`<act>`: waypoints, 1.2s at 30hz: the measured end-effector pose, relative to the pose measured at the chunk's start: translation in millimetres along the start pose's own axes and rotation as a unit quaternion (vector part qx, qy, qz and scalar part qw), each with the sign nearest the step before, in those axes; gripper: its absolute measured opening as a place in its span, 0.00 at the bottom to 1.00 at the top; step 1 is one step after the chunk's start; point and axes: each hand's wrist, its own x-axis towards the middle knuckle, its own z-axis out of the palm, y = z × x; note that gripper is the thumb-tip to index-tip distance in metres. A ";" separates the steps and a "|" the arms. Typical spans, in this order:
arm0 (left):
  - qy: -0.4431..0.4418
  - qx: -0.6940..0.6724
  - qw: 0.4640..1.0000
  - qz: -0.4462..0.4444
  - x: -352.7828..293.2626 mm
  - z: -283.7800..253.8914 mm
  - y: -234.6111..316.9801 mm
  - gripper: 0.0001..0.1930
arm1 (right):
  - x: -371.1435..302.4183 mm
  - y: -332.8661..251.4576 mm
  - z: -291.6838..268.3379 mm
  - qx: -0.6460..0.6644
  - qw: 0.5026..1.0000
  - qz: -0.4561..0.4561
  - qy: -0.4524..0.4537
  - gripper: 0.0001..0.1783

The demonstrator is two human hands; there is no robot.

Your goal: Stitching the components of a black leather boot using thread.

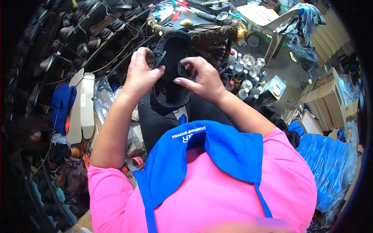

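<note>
Holding a black shoe upper (173, 48) above the lap, the two hands leave it with nothing firm underneath. The left hand (142, 73) has its grip closed on the left edge, thumb over the inside; the right hand (202, 77) has a narrow grip on a small dark flap at the right side, thumb and forefinger tips a little apart.

The likeliest trouble is uneven pulling: if one hand draws harder than the other, the soft opening could twist or its ribbed edge stretch. The right grip seems the weaker — it takes only that flap — so a slip there would let the piece swing from the left hand, or drop onto the black trousers (153, 124), where black on black is hard to see. The far end reaches close to the cluttered bench (155, 28), so a forward push might knock things there. Swinging the right elbow wide could topple the bottles (245, 73) nearby.
</note>
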 end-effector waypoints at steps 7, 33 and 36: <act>0.071 -0.064 0.992 0.083 -54.8 -16.2 19.5 0.25 | 7.1 -12.6 18.1 0.067 0.991 0.089 -0.072 0.18; -0.067 -0.407 0.834 -0.366 -106.3 15.4 -148.0 0.04 | 28.9 27.6 -123.2 -0.005 0.923 0.341 -0.177 0.08; -0.093 -0.407 0.835 -0.359 -102.5 19.0 -153.5 0.05 | 36.8 39.6 -100.1 0.236 0.933 0.269 -0.026 0.09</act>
